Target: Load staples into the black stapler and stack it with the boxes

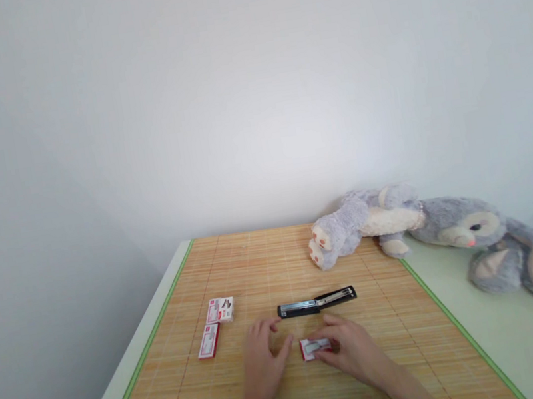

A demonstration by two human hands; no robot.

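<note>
My right hand (353, 347) pinches a small red-and-white staple box (310, 349) between thumb and fingers, low over the mat or on it. Thumb and fingers spread apart, my left hand (266, 360) is empty, just left of that box. Its fingertips come close to the left end of a black stapler (298, 309), which lies folded wide open so that its metal channel shows. Part of the staple box is hidden by the right fingers.
Left of my hands lie more small boxes: a white one with a stapler picture (226, 310) and a red-edged one (209, 341). A grey plush rabbit (391, 217) stretches across the back right. Beneath everything is a green-edged bamboo mat (256, 262); a wall rises behind.
</note>
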